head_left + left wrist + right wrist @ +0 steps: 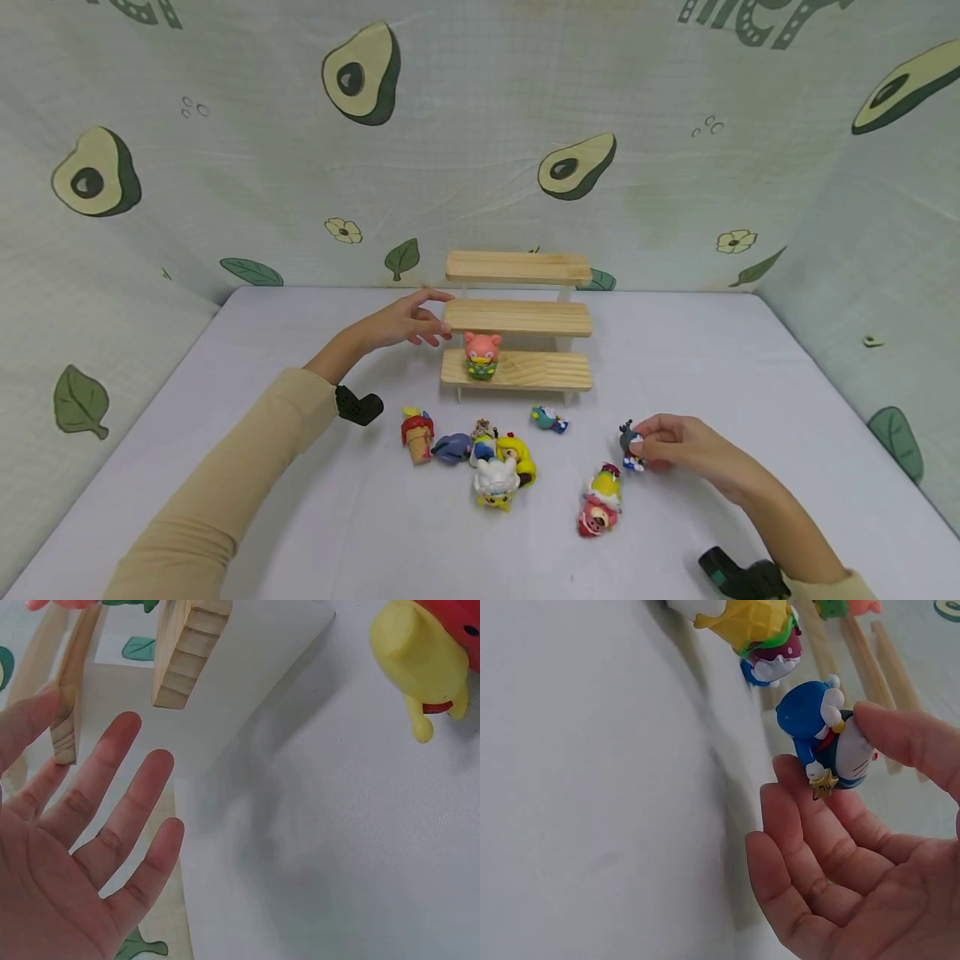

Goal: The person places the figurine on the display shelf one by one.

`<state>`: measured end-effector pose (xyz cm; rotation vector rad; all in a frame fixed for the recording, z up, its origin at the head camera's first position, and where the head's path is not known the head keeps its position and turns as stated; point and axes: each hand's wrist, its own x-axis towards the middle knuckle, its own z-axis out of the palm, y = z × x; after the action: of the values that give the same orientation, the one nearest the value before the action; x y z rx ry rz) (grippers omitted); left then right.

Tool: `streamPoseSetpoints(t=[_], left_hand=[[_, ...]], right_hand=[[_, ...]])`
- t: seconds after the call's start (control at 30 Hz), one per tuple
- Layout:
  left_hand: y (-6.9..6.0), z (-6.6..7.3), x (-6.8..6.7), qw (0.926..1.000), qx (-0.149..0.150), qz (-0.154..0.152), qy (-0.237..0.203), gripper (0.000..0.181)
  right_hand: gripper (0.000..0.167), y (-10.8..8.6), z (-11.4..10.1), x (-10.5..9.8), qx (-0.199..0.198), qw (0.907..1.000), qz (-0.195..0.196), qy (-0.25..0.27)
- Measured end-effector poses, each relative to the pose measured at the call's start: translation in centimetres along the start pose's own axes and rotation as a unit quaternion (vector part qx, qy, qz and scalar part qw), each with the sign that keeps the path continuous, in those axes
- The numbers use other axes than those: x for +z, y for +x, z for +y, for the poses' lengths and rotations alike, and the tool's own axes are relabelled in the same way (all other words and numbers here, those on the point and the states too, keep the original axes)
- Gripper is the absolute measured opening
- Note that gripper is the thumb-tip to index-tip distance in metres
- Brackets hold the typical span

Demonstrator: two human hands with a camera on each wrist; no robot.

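My left hand (pixel 408 321) is at the left end of a three-tier wooden display stand (pixel 517 318), its thumb and index finger at the middle board's end. In the left wrist view the other fingers of the left hand (pixel 90 847) are spread and hold nothing. To the right, my right hand (pixel 690 446) pinches a blue-and-white cartoon figurine (pixel 829 739) between thumb and fingers, low over the table. The figurine has a gold star, visible in the right wrist view. A pink figurine (pixel 482 357) in green stands upright on the stand's lowest board.
Several figurines lie before the stand, among them an ice-cream-cone one (pixel 417 435), a blue-grey one (pixel 452 448) and a white-and-yellow one (pixel 496 483). A small teal one (pixel 550 419) lies near the stand. Nearer the right hand is a pink-and-yellow pair (pixel 600 500). Avocado-print cloth (pixel 465 167) hangs behind.
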<state>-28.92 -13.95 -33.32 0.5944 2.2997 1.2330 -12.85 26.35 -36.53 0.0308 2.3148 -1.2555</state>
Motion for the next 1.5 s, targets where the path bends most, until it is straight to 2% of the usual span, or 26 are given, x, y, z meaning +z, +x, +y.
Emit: streamPoseSetpoints(t=[0.33, 0.93, 1.23, 1.5], left_hand=[[-0.4, 0.3, 0.1, 1.0000, 0.004, -0.003, -0.003, 0.058], [-0.3, 0.3, 0.1, 1.0000, 0.002, 0.000, -0.002, 0.057], [-0.2, 0.2, 0.1, 1.0000, -0.005, -0.002, -0.002, 0.057], [-0.2, 0.2, 0.1, 0.9999, -0.012, -0.003, -0.009, 0.056]], right_hand=[[0.049, 0.5, -2.5, 0.1, -0.044, 0.9986, 0.030, -0.001], [0.049, 2.0, -6.3, 0.9, -0.090, 0.9951, 0.042, -0.007], [0.047, 3.1, -7.9, 1.6, -0.121, 0.9911, 0.053, 0.021], [0.045, 4.6, -9.1, 2.6, -0.158, 0.9854, 0.048, 0.042]])
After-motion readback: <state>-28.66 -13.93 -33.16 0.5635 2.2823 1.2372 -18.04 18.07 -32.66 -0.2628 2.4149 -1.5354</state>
